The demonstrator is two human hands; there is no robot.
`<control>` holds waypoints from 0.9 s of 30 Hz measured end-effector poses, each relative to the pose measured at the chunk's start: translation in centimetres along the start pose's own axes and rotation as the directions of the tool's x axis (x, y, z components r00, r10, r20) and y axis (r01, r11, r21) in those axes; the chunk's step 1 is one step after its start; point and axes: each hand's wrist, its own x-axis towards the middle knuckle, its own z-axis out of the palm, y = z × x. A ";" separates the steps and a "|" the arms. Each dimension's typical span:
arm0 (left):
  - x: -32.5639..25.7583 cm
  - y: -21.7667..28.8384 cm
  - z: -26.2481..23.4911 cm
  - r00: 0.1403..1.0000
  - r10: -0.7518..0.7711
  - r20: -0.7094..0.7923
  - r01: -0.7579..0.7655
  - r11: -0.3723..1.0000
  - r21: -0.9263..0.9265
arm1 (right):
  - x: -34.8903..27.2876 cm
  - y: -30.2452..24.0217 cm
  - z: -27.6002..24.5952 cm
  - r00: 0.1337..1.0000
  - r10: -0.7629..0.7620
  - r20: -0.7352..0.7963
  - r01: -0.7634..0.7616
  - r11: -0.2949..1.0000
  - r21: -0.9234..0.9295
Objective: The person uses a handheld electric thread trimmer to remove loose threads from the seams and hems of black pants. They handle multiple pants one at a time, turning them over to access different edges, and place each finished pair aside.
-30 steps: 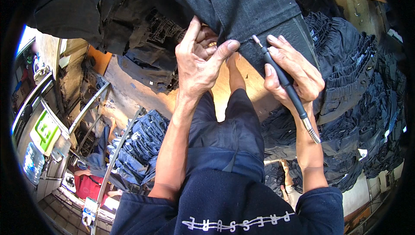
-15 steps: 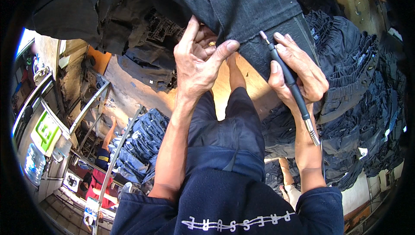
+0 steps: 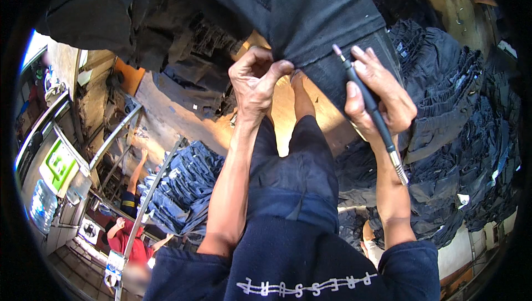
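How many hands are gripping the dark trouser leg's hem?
1: the left hand pinches the dark trouser leg at its hem; the right hand holds a pen-like rotary tool beside it.

A green-and-white rectangular sign hangs at far left, white tags dot the stacked jeans.

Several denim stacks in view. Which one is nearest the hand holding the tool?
The dark denim stack on the right, directly beside the right hand gripping the rotary tool. The lighter blue stack lies lower left, past the left arm.
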 end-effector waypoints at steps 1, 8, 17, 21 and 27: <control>0.4 -1.2 -0.1 1.000 0.022 0.017 -0.021 0.997 -0.068 | 0.1 0.2 0.0 1.000 -0.018 -0.009 0.018 1.000 -0.015; 0.8 -4.7 0.5 0.998 0.013 -0.054 -0.023 0.981 -0.194 | 0.1 -0.2 0.0 0.996 -0.060 0.065 0.061 0.998 -0.005; 0.4 -4.3 0.5 1.000 -0.012 -0.025 0.006 0.973 -0.231 | 0.2 -0.3 0.3 0.978 -0.115 0.173 0.113 0.993 0.022; 0.5 -4.0 0.5 1.000 0.000 -0.008 -0.001 0.974 -0.225 | 0.2 -0.6 0.3 0.985 -0.074 0.155 0.074 0.997 0.000; 0.6 -4.1 0.6 1.000 0.006 0.000 -0.006 0.965 -0.260 | 0.0 -0.7 0.3 0.993 -0.044 0.106 0.046 0.999 -0.020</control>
